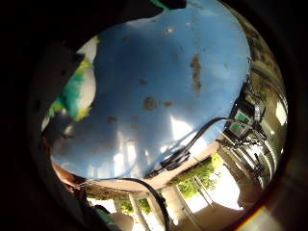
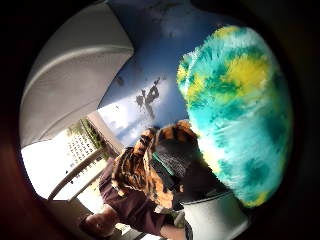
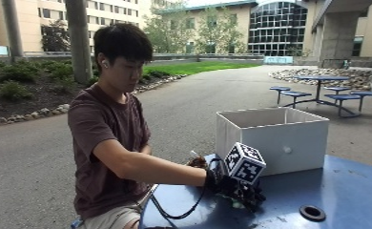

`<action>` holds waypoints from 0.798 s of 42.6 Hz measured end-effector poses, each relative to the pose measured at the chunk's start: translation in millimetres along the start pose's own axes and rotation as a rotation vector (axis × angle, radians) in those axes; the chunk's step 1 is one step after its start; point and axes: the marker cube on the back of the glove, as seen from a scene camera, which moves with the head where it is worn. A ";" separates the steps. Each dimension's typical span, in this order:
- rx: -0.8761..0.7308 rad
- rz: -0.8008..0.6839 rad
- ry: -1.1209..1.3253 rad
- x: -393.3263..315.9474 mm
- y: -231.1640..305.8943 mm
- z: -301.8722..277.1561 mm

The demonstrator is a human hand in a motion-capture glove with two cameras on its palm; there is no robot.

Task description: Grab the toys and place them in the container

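— What is sitting on the blue table (image 3: 345, 191) outdoors?
— A white container (image 3: 272, 138) is standing there, and the gloved right hand (image 3: 237, 188) is resting low on the tabletop just before it.
— Is it gripping anything?
— Cannot tell; a teal-and-yellow fluffy toy (image 2: 240, 107) is lying close against the palm, a tiger-striped toy (image 2: 150, 165) beside it

No text, label or number is readable.

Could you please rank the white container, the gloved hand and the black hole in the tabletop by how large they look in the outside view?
1. Container, clearly the largest.
2. Hand, partly hidden behind its marker.
3. Hole, the smallest, though it lies nearest the camera.
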 end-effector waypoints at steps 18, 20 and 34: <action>0.570 0.022 -0.064 -9.6 -13.6 16.3; 0.589 0.039 -0.082 -11.1 -16.7 13.5; 0.464 0.097 -0.141 -23.5 10.0 -82.4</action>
